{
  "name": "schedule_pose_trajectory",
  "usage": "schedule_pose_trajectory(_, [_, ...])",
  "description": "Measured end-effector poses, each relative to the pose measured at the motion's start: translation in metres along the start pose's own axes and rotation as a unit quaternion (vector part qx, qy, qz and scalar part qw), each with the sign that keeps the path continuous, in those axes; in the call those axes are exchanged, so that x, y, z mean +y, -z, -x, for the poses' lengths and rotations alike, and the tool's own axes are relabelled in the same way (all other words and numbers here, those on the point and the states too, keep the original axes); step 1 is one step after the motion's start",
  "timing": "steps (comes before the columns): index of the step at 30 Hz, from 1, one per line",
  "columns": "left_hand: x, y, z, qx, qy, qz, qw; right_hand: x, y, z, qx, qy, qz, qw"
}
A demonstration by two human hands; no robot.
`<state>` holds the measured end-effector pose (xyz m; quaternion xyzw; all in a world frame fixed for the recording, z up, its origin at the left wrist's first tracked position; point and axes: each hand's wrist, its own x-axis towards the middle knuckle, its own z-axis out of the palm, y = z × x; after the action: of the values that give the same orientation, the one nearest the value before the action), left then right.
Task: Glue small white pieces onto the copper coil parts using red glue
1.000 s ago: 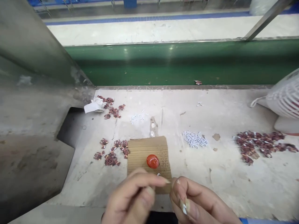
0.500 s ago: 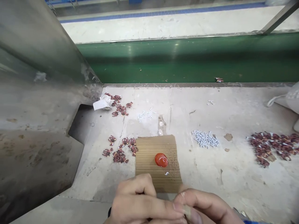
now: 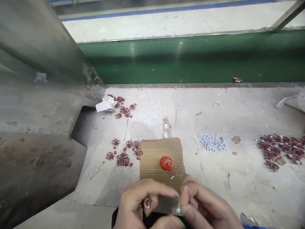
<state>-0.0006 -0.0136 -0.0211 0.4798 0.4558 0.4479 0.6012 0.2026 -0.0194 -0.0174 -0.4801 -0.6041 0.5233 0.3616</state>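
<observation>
My left hand point(image 3: 133, 198) is at the bottom centre, its fingers curled around a small dark-red piece point(image 3: 147, 202) with a pale end. Close against its fingertips, my right hand point(image 3: 206, 202) is closed in a pinch. A tiny whitish bit point(image 3: 178, 210) shows at the right fingertips, blurred by motion. Just beyond both hands lies a ribbed cardboard sheet point(image 3: 152, 149). On it are a glossy orange-red blob point(image 3: 166, 163) and one small white curved piece point(image 3: 172, 177).
Dark-red bundles point(image 3: 124, 159) lie left of the cardboard, with more bundles point(image 3: 274, 148) far right. White curved pieces point(image 3: 212, 141) form a pile right of the cardboard. A metal panel point(image 3: 43, 95) stands at left. Behind the worktop runs a green belt point(image 3: 166, 60).
My hands have drawn slightly apart, uncovering the dark-red piece in my left fingers. The scrap on the green belt has moved right. The view has shifted a little.
</observation>
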Motion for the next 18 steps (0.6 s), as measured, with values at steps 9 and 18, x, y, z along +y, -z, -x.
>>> schedule_pose_trajectory(9, [-0.006,0.063,0.026,0.107,0.164,-0.145,0.97,0.026,0.033,-0.035,-0.065,0.141,0.388,0.908])
schedule_pose_trajectory(18, [-0.011,0.074,0.026,0.162,0.16,-0.104,0.968,0.016,0.032,-0.038,-0.127,0.175,0.475,0.853])
